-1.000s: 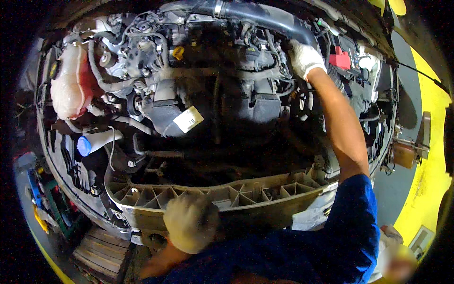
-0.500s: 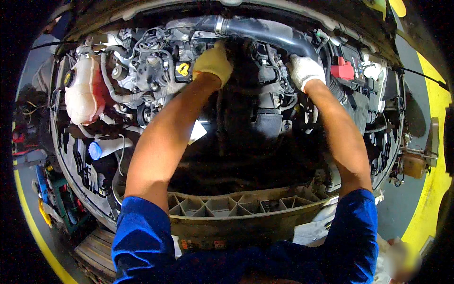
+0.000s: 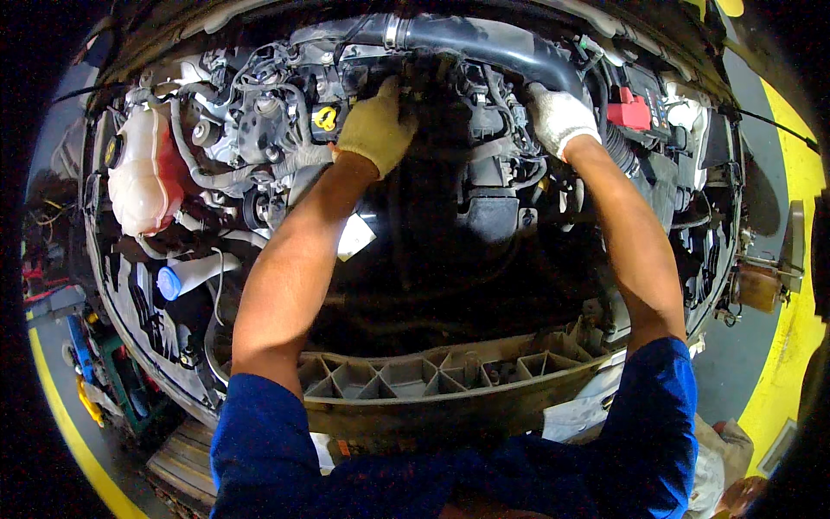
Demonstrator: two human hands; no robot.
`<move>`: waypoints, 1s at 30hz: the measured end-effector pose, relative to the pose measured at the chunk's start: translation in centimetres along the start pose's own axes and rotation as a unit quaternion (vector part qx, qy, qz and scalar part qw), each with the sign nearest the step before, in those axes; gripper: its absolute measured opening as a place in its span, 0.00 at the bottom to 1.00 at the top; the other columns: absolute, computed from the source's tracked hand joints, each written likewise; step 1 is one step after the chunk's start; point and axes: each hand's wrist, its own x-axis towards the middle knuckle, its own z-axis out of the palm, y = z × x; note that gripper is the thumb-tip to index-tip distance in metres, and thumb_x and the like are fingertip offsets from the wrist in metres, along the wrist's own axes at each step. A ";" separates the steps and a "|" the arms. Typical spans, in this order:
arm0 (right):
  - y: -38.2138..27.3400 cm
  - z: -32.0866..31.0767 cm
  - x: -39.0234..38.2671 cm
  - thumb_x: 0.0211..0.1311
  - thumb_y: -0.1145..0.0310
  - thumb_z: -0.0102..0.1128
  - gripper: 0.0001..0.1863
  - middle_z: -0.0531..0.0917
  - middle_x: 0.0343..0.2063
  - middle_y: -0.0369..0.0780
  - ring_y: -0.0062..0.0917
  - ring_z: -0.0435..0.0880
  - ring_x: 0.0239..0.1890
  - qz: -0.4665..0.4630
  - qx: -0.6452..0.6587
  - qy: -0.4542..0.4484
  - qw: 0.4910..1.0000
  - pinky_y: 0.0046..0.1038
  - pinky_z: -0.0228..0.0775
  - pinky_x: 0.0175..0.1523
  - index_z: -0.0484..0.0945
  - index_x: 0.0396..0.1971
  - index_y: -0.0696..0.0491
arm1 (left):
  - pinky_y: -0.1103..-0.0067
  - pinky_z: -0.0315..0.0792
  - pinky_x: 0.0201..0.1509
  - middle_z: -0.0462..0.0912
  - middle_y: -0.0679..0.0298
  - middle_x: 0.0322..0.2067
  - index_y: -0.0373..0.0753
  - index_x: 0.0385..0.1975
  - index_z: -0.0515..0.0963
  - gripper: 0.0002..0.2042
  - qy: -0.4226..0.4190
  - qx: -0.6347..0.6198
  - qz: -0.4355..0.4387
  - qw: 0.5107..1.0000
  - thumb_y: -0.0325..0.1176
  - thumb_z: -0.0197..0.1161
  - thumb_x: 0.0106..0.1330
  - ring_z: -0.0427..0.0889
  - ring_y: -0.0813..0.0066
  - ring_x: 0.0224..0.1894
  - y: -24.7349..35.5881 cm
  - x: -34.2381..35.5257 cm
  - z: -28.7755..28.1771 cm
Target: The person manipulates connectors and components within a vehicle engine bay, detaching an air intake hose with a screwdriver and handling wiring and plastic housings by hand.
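Observation:
Both my hands wear pale knitted gloves and reach into an open engine bay. My left hand [image 3: 378, 130] is at the rear centre, just right of the yellow-handled oil cap [image 3: 325, 118]. One finger stretches away from me toward a dark gap; the other fingers are hidden beneath the hand. Farther right, my right hand [image 3: 560, 118] lies against the near side of the bend of a thick black air pipe [image 3: 484, 48]. Its fingertips are out of sight under the pipe, so its grip cannot be made out. A metal clamp [image 3: 392, 32] rings the pipe.
On the left stand a whitish coolant tank [image 3: 138, 186] and a blue-capped filler neck [image 3: 194, 275]. A battery with a red terminal cover [image 3: 628, 112] sits at the right. The ribbed front crossmember [image 3: 419, 378] runs below my arms. A white piece [image 3: 354, 237] lies beside my left forearm.
The whole view has shifted slightly. My left hand has drawn a little toward me from the pipe. My right hand stays by the pipe's bend.

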 end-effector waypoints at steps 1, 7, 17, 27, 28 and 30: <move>0.2 0.6 0.5 0.69 0.68 0.43 0.17 0.85 0.46 0.54 0.49 0.84 0.52 0.015 -0.009 0.006 1.000 0.47 0.76 0.57 0.76 0.52 0.54 | 0.52 0.76 0.50 0.84 0.37 0.39 0.29 0.64 0.65 0.29 -0.001 -0.009 0.002 1.000 0.41 0.57 0.67 0.83 0.36 0.43 0.1 0.1 -0.1; -0.6 -0.2 -0.2 0.70 0.67 0.43 0.17 0.85 0.48 0.53 0.48 0.84 0.53 0.032 0.019 -0.014 0.999 0.45 0.76 0.58 0.79 0.50 0.53 | 0.51 0.76 0.50 0.84 0.37 0.38 0.31 0.64 0.66 0.28 0.003 -0.020 -0.021 1.000 0.42 0.56 0.69 0.83 0.36 0.44 0.2 0.9 0.7; -0.4 0.1 -0.1 0.68 0.66 0.46 0.17 0.84 0.47 0.54 0.49 0.83 0.53 0.024 0.032 0.002 0.999 0.47 0.75 0.57 0.77 0.51 0.53 | 0.52 0.75 0.54 0.83 0.38 0.44 0.37 0.61 0.72 0.24 0.091 -0.073 -0.007 0.993 0.47 0.52 0.73 0.82 0.37 0.47 0.0 2.6 2.5; 1.2 1.9 0.7 0.70 0.57 0.51 0.17 0.85 0.44 0.54 0.51 0.82 0.50 -0.002 0.053 0.050 0.997 0.47 0.73 0.56 0.80 0.48 0.52 | 0.56 0.76 0.56 0.82 0.43 0.50 0.37 0.60 0.73 0.24 0.083 -0.013 -0.014 0.996 0.45 0.59 0.70 0.81 0.40 0.51 1.2 -0.9 -1.3; 1.0 1.8 0.7 0.70 0.58 0.51 0.17 0.85 0.45 0.54 0.51 0.82 0.51 0.004 0.050 0.041 0.998 0.47 0.73 0.56 0.80 0.49 0.52 | 0.56 0.76 0.56 0.82 0.44 0.51 0.37 0.60 0.73 0.23 0.091 -0.017 0.009 0.996 0.44 0.60 0.70 0.81 0.40 0.51 1.0 -1.7 -1.8; 0.5 1.2 0.5 0.70 0.60 0.51 0.16 0.84 0.47 0.54 0.50 0.83 0.52 0.014 0.040 0.024 0.999 0.47 0.75 0.56 0.79 0.50 0.51 | 0.57 0.78 0.52 0.81 0.44 0.51 0.37 0.60 0.73 0.23 0.106 0.008 0.085 0.991 0.39 0.62 0.68 0.82 0.40 0.48 -0.3 -3.4 -3.3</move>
